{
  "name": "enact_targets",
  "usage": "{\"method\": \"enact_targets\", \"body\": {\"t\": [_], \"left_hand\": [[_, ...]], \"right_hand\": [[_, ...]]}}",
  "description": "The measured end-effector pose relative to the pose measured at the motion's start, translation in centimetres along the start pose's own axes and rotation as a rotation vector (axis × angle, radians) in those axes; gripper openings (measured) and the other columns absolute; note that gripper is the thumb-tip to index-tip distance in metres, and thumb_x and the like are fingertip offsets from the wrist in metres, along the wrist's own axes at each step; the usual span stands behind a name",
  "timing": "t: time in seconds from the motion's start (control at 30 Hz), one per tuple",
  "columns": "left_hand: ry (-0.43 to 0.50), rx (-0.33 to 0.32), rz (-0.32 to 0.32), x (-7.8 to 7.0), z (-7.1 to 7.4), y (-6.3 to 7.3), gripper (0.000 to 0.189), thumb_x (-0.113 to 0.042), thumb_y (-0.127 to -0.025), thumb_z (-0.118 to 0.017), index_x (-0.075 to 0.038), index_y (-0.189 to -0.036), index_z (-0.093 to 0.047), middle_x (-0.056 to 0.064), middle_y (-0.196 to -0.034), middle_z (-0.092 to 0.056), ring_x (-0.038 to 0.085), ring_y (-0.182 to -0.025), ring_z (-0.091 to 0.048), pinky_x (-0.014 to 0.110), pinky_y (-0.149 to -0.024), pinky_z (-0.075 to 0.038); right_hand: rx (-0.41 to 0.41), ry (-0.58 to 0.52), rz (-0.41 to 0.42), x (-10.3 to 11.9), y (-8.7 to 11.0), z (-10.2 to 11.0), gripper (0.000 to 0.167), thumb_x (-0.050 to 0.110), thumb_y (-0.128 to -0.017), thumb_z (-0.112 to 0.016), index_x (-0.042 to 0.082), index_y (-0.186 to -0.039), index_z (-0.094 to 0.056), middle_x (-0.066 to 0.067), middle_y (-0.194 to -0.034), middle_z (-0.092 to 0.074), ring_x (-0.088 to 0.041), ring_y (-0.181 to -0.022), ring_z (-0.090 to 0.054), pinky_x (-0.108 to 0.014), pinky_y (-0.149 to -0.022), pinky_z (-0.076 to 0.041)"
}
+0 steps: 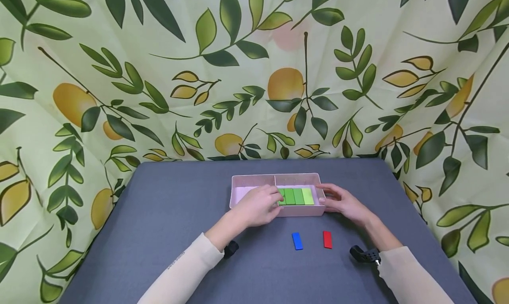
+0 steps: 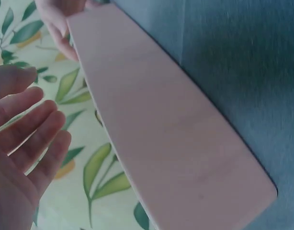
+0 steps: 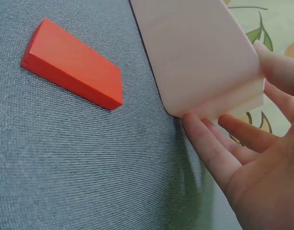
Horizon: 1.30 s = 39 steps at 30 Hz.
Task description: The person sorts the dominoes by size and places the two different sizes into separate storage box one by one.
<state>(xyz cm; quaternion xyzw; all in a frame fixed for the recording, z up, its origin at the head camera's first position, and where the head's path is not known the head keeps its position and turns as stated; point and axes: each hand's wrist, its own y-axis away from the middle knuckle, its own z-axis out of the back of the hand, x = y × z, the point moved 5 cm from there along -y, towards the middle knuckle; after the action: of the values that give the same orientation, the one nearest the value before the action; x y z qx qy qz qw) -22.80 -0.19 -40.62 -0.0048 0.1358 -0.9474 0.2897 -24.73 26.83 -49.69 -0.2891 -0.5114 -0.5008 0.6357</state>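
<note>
A long pink box with a divider stands on the table. A row of several green blocks lies in its right compartment, the rightmost one lighter. My left hand reaches over the box's front wall by the divider, fingertips near the leftmost green block. In the left wrist view its fingers look loosely bent with nothing seen between them. My right hand holds the box's right end, some fingertips at the rim and others against the outer wall. The blocks are hidden from both wrist views.
A blue block and a red block lie on the grey table in front of the box. A leaf-and-fruit patterned cloth hangs behind and at the sides.
</note>
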Motion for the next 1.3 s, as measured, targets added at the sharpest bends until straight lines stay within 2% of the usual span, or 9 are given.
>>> {"method": "enact_targets", "body": {"t": [0.2,0.37,0.53,0.83,1.03,1.3], "left_hand": [[-0.021,0.029,-0.058,-1.6,-1.2,0.2,0.017,-0.026,-0.096,-0.069,-0.014,-0.106,-0.075,-0.002,-0.104,-0.069,0.014,-0.098,-0.063,0.028,-0.086,-0.052],[-0.002,0.060,-0.068,-2.7,-2.0,0.4,0.020,-0.029,-0.097,-0.068,-0.015,-0.108,-0.074,-0.003,-0.105,-0.068,0.013,-0.098,-0.063,0.027,-0.085,-0.052],[-0.038,0.113,-0.083,-3.7,-3.4,0.5,0.020,-0.034,-0.097,-0.068,-0.017,-0.107,-0.074,-0.004,-0.100,-0.065,0.011,-0.092,-0.061,0.025,-0.083,-0.051],[-0.106,0.176,-0.124,-5.3,-6.0,0.2,0.028,-0.046,-0.095,-0.069,-0.022,-0.109,-0.072,-0.006,-0.101,-0.063,0.008,-0.088,-0.056,0.021,-0.076,-0.049],[-0.130,0.209,-0.137,-6.2,-7.1,0.2,0.030,-0.048,-0.094,-0.069,-0.024,-0.112,-0.072,-0.007,-0.102,-0.062,0.009,-0.090,-0.056,0.023,-0.076,-0.050],[-0.128,0.292,-0.139,-7.0,-8.5,0.2,0.034,-0.047,-0.095,-0.068,-0.024,-0.120,-0.073,-0.006,-0.105,-0.061,0.009,-0.091,-0.053,0.021,-0.077,-0.049]], "right_hand": [[-0.007,0.036,-0.007,0.2,-0.3,0.1,0.062,0.030,-0.101,-0.065,0.009,-0.154,-0.040,-0.023,-0.157,-0.033,-0.043,-0.133,-0.043,-0.040,-0.096,-0.053],[-0.014,0.040,-0.012,0.4,-0.5,0.2,0.064,0.029,-0.101,-0.065,0.010,-0.155,-0.037,-0.024,-0.157,-0.033,-0.045,-0.135,-0.041,-0.044,-0.098,-0.052],[-0.012,0.021,-0.023,0.4,-0.7,0.4,0.065,0.028,-0.101,-0.064,0.011,-0.157,-0.034,-0.024,-0.159,-0.029,-0.047,-0.138,-0.038,-0.049,-0.101,-0.049],[0.014,-0.011,-0.008,0.3,-0.6,0.2,0.065,0.023,-0.102,-0.063,0.010,-0.158,-0.033,-0.026,-0.158,-0.028,-0.046,-0.136,-0.038,-0.035,-0.096,-0.052],[0.021,-0.006,-0.019,0.3,-0.7,0.0,0.065,0.026,-0.102,-0.063,0.010,-0.157,-0.033,-0.025,-0.159,-0.026,-0.047,-0.137,-0.037,-0.041,-0.099,-0.051],[0.022,-0.002,-0.015,0.3,-0.6,0.0,0.063,0.025,-0.102,-0.062,0.010,-0.157,-0.033,-0.025,-0.159,-0.027,-0.046,-0.137,-0.038,-0.040,-0.098,-0.052]]}}
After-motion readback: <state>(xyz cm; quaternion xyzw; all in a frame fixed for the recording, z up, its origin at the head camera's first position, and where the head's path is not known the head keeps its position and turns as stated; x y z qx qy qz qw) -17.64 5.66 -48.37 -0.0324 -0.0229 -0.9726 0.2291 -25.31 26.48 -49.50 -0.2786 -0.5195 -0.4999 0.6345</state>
